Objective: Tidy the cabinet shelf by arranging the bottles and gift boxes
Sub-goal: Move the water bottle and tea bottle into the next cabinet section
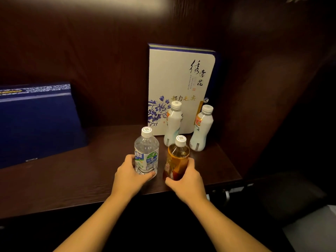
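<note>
Near the shelf's [76,180] front edge, toward its right end, I have my left hand [130,172] wrapped around the clear water bottle [146,151] and my right hand [185,176] around the amber tea bottle [177,159], both upright. Behind them, two white bottles [173,122] [201,128] stand before the white gift box [179,80] at the back right corner. A blue gift box [36,120] fills the left end; the middle lies open.

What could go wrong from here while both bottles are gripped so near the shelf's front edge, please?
The amber tea bottle in the right hand stands near the dark wooden shelf edge and could tip off. Pushing back, it or the clear water bottle in the left hand might topple the two white bottles behind.
</note>
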